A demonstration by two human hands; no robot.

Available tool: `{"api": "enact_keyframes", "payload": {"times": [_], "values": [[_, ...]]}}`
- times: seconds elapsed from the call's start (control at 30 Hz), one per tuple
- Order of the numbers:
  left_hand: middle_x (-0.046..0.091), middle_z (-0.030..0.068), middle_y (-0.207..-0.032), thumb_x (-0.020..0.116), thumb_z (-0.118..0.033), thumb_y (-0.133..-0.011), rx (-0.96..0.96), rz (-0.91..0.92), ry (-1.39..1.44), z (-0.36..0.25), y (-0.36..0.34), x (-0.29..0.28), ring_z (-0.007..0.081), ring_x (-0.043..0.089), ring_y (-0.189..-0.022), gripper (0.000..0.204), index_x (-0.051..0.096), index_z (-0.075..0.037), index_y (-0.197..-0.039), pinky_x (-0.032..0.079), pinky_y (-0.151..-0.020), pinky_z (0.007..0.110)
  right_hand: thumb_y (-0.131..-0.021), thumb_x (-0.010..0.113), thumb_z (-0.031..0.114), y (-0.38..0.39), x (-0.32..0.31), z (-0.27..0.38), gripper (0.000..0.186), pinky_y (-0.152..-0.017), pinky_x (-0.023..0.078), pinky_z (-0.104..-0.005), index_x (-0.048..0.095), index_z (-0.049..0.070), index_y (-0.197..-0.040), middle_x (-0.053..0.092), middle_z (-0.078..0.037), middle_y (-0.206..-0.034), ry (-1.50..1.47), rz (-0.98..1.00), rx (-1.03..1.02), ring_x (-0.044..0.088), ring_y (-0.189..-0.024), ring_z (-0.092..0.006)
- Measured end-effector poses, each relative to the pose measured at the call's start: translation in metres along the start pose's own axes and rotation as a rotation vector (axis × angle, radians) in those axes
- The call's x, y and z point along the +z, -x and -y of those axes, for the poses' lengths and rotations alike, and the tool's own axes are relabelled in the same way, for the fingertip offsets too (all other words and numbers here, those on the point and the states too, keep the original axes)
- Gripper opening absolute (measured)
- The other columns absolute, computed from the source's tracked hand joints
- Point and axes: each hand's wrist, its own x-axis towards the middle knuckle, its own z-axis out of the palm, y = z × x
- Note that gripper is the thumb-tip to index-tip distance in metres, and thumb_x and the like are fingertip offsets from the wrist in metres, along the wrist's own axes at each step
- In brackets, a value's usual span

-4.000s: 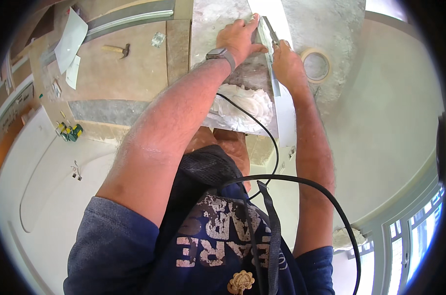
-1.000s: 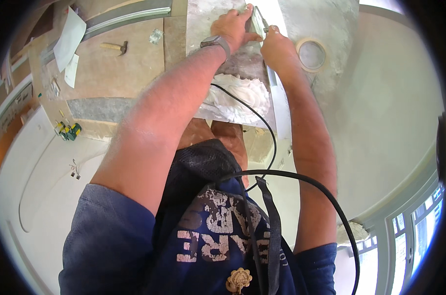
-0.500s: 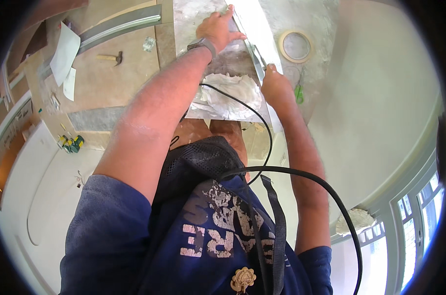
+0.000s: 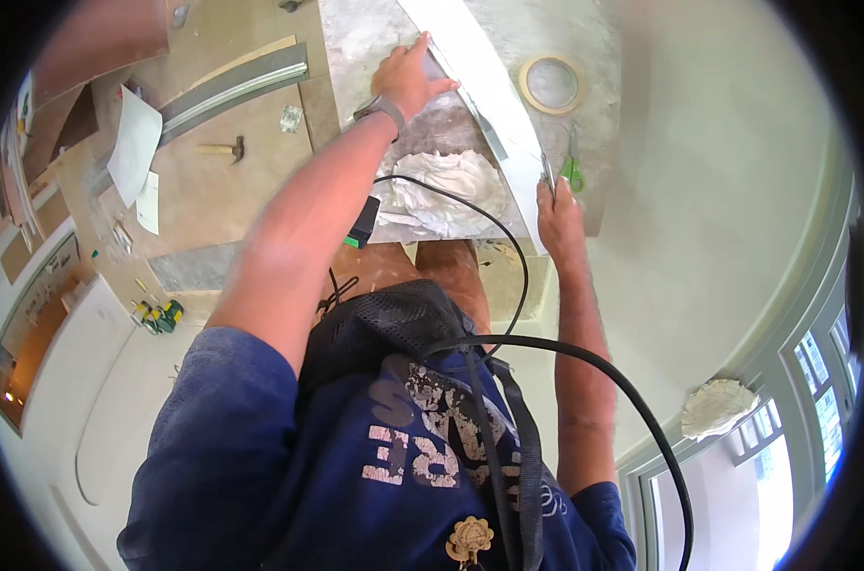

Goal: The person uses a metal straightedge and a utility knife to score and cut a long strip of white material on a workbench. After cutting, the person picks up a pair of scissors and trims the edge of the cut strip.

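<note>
A long white strip (image 4: 497, 78) lies slantwise across a whitish-smeared board (image 4: 361, 29). Along its left edge runs a narrow grey metal straightedge (image 4: 494, 140). My left hand (image 4: 408, 81), a watch on its wrist, has its fingers spread, with thumb and fingertips pressing down on the straightedge. Near the strip's lower end, my right hand (image 4: 560, 224) is closed around a slim silver tool (image 4: 547, 171), whose tip points away from me. Its exact kind is too small to make out. Crumpled white cloth or paper (image 4: 448, 190) lies between my arms.
A roll of masking tape (image 4: 551, 86) and green-handled scissors (image 4: 572, 171) sit to the right. Leftward are a hammer (image 4: 225, 149), a white paper sheet (image 4: 134, 143) and a metal track (image 4: 232, 90). A black cable (image 4: 489, 217) loops over the near board edge.
My right hand has drawn the silver tool toward me and slightly right, down to the strip's near end. My left hand stays on the straightedge. The view has shifted a little.
</note>
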Motion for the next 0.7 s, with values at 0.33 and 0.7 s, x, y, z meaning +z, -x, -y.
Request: {"api": "enact_keyframes", "payload": {"times": [0.33,0.7], "values": [[0.054,0.0104,-0.093,0.071,-0.046,-0.07,0.174,-0.111,-0.165,0.003,0.059,0.024,0.0291,0.053,-0.089,0.066,0.054,-0.012,-0.124,0.044,-0.077,0.04,-0.081,0.061,0.034,0.0,0.073,-0.023,0.046,-0.078,0.049,-0.0407,0.056,0.0,-0.111,0.061,-0.018,-0.104,0.167,-0.152,-0.049,0.059,-0.095,-0.0324],[0.052,0.0074,-0.094,0.067,-0.04,-0.075,0.413,0.008,-0.079,-0.006,0.094,0.035,0.0278,0.05,-0.092,0.048,0.059,-0.016,-0.116,0.042,-0.079,0.039,-0.082,0.057,0.027,0.044,0.08,-0.065,0.037,-0.077,0.05,-0.0411,0.058,0.002,-0.109,0.062,-0.015,-0.101,0.213,-0.234,0.066,0.061,-0.092,-0.0309]]}}
